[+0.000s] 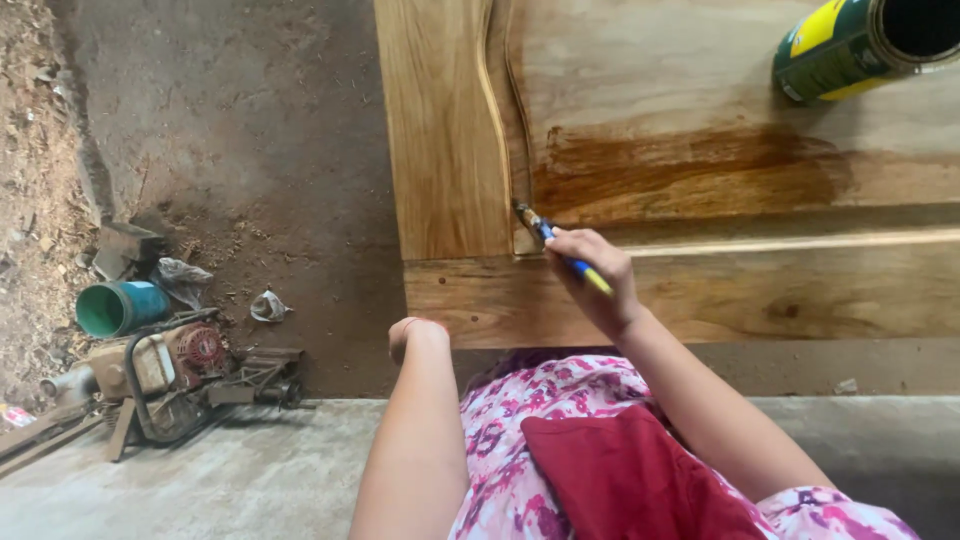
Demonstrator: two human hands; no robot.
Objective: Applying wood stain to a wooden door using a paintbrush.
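Right hand [595,275] grips a brush [560,250] on the panel [700,290]; left hand [412,335] looks curled, grip unclear. Can [850,45], engine [175,375], bucket [120,308] lie around.

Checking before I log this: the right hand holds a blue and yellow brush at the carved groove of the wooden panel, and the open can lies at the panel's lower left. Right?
Not quite. The head view shows the can at the upper right of the wooden panel. The rest holds: the right hand holds the blue and yellow brush at the groove.
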